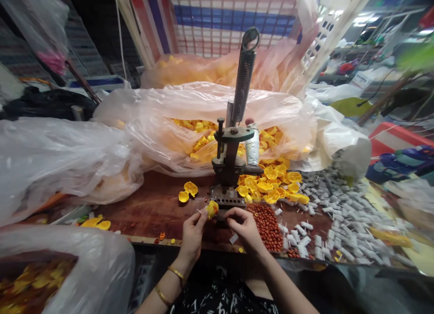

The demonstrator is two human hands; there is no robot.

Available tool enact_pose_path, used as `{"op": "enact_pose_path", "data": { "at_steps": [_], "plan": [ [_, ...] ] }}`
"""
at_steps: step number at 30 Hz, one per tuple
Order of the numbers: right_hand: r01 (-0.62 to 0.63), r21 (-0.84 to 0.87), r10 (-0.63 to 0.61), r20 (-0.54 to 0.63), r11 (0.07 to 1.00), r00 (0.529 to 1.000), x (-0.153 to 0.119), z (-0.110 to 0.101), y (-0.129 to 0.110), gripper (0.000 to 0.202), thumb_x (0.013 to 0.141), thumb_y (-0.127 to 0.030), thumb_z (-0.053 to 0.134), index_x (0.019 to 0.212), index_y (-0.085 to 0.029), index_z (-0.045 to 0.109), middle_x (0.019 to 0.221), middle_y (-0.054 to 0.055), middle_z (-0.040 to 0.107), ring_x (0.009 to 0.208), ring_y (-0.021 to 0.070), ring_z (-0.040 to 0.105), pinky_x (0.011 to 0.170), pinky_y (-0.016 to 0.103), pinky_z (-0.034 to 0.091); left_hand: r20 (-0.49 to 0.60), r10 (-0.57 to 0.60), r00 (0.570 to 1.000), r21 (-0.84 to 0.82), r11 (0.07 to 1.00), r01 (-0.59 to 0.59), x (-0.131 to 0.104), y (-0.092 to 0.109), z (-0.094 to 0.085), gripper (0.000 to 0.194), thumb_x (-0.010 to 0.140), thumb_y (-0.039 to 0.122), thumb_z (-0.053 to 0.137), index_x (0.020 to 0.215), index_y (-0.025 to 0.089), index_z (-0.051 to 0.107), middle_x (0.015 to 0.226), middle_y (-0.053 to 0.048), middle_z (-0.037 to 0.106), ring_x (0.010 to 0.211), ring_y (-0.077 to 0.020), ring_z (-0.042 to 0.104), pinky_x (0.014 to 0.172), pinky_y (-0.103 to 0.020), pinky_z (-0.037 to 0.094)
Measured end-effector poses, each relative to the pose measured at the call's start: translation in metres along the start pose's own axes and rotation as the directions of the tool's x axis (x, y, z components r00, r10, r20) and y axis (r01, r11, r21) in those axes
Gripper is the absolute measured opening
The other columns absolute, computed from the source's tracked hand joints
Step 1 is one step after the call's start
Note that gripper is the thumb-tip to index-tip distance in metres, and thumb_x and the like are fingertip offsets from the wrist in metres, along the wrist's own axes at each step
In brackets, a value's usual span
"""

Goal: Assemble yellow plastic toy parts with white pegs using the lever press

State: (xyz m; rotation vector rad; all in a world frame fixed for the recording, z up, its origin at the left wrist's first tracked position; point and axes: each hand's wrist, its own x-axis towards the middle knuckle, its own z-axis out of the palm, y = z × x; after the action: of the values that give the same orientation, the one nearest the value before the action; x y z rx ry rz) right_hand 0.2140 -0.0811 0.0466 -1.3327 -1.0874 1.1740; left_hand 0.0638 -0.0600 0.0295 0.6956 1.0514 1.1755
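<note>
My left hand (193,232) pinches a small yellow plastic toy part (212,209) with an orange patch, and a thin white pin sticks out beside the fingertips. Just right of it, my right hand (244,228) is curled with thumb and fingertips together; what they hold, if anything, I cannot make out. Both hands are in front of a dark hand press (230,169), close to its metal base with a row of holes (228,200). Below my right fingers lies a small grey-white block (233,238). Glossy red-brown beads (266,226) are heaped beside my right wrist.
Open yellow shells (271,183) pile up right of the press, and another open shell (187,191) lies left. Many grey-white blocks with pins (339,219) cover the right side. Plastic bags (152,124) of yellow parts stand behind; another bag (101,255) is at lower left.
</note>
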Motion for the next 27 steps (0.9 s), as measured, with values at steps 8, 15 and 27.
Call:
{"op": "enact_pose_path", "data": {
  "at_steps": [8,15,27],
  "plan": [
    [-0.116,0.252,0.120,0.000,0.961,0.993,0.003,0.027,0.005,0.026,0.061,-0.035,0.075,0.077,-0.016,0.071,0.070,0.005,0.070,0.061,0.0164,0.062,0.061,0.028,0.050,0.012,-0.015,1.000,-0.067,0.998,0.015,-0.006,0.007,0.005,0.039,0.065,0.041,0.077,0.092,0.013,0.074,0.093,-0.012,0.073,0.086,-0.0243,0.067,0.078,-0.034,0.053],
    [-0.142,0.254,0.138,0.034,0.957,0.990,0.006,0.023,0.008,0.033,0.059,-0.038,0.077,0.082,-0.016,0.069,0.076,0.005,0.070,0.065,0.0173,0.063,0.062,0.029,0.049,0.171,-0.043,0.984,0.007,0.999,0.043,0.000,0.014,-0.008,0.038,0.069,0.041,0.073,0.094,0.012,0.073,0.097,-0.012,0.072,0.089,-0.0233,0.066,0.084,-0.034,0.050],
    [0.137,-0.738,-0.208,-0.005,0.660,0.978,0.058,0.004,0.020,0.009,0.074,-0.017,0.061,0.072,-0.018,0.069,0.082,0.007,0.063,0.084,0.0210,0.057,0.077,0.030,0.044,0.457,0.138,0.879,0.536,0.746,-0.396,0.073,0.016,0.001,0.036,0.077,0.044,0.062,0.093,0.014,0.073,0.087,-0.010,0.070,0.085,-0.0244,0.061,0.080,-0.035,0.047]
  ]
}}
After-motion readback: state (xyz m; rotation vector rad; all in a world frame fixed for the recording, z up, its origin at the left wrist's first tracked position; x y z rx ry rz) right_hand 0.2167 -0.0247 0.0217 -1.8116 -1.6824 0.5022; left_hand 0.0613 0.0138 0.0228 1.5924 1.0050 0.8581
